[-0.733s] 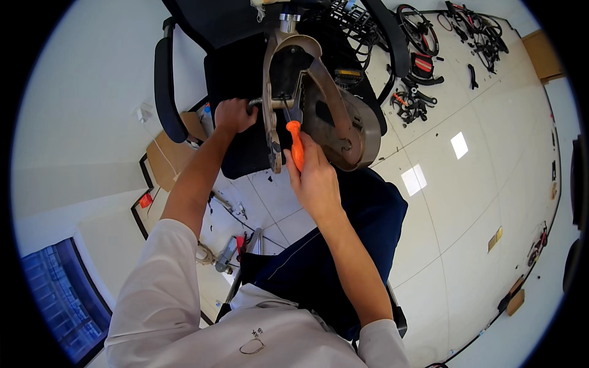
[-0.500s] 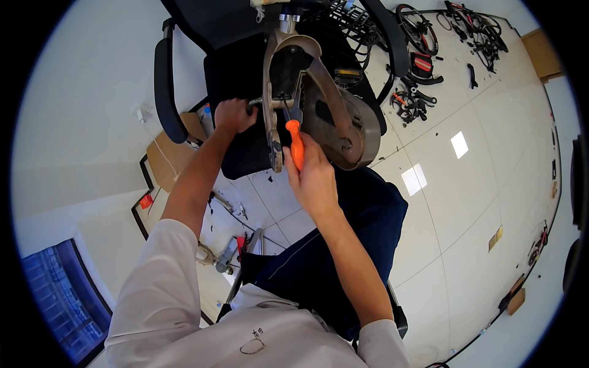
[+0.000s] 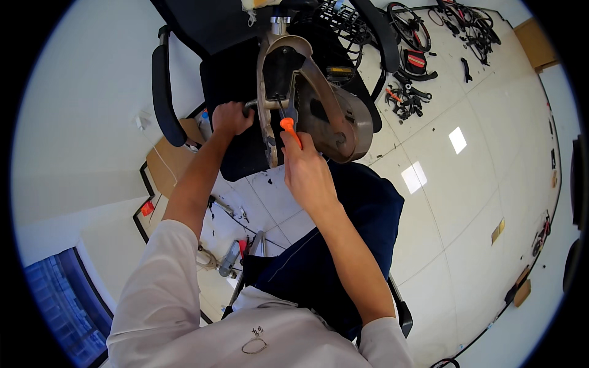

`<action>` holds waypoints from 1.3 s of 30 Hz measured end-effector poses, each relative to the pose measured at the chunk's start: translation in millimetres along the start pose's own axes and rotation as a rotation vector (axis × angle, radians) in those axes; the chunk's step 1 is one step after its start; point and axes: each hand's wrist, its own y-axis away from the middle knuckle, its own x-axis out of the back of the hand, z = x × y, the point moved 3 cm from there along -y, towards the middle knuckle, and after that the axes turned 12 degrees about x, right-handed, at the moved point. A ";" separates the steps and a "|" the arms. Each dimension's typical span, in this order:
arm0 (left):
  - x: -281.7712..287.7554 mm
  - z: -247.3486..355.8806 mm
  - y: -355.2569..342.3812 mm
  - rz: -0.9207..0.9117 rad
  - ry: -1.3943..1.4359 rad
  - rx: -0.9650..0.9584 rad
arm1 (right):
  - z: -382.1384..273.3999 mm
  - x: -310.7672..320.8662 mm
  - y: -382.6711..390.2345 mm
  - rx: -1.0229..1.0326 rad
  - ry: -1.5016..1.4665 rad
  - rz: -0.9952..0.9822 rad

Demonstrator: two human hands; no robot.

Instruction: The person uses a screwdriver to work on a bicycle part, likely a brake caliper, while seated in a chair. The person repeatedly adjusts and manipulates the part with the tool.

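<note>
A worn bronze-coloured metal frame [image 3: 362,116], looking like part of a bicycle, rests on the seat of a black office chair [image 3: 215,80]. My right hand [image 3: 311,178] is closed round the orange handle of a screwdriver [image 3: 288,124], whose thin shaft points up to the frame's crossing tube. Whether its tip sits in a screw is too small to tell. To the left, my left hand [image 3: 230,118] is wrapped round a short grey bar [image 3: 249,106] that sticks out from the frame's side.
Black armrests [image 3: 161,92] flank the seat. A yellow and black pedal-like block [image 3: 340,75] lies beside the frame. At the upper right, loose bicycle parts [image 3: 408,101] and a wheel [image 3: 410,27] lie on the tiled floor. A cardboard box [image 3: 169,159] stands at the left.
The screwdriver handle now tilts more, and my right hand covers more of it. My left hand keeps its hold on the bar. The frame and chair appear slightly shifted left in view.
</note>
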 end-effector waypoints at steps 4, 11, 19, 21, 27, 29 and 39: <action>6.0 0.9 -1.5 -0.004 -0.014 0.023 | 0.6 -3.8 5.9 -0.022 0.025 -0.027; 4.2 -2.1 -2.1 0.010 0.009 0.013 | -0.6 0.2 -1.8 0.032 0.017 0.034; 0.0 1.8 1.9 -0.044 0.029 0.025 | 0.9 -1.2 4.0 -0.116 -0.126 0.063; -5.2 -3.2 14.6 -0.039 0.004 0.005 | -7.4 2.7 0.5 -0.071 -0.110 0.089; 8.5 2.8 -2.3 -0.062 0.019 0.024 | -6.7 -6.4 -1.8 -0.105 -0.099 0.032; 6.0 2.4 5.8 -0.062 0.003 0.011 | -11.2 -4.2 6.6 -0.125 -0.082 0.039; 5.5 1.0 6.4 -0.066 0.013 0.025 | -11.7 5.4 0.5 -0.037 -0.075 0.136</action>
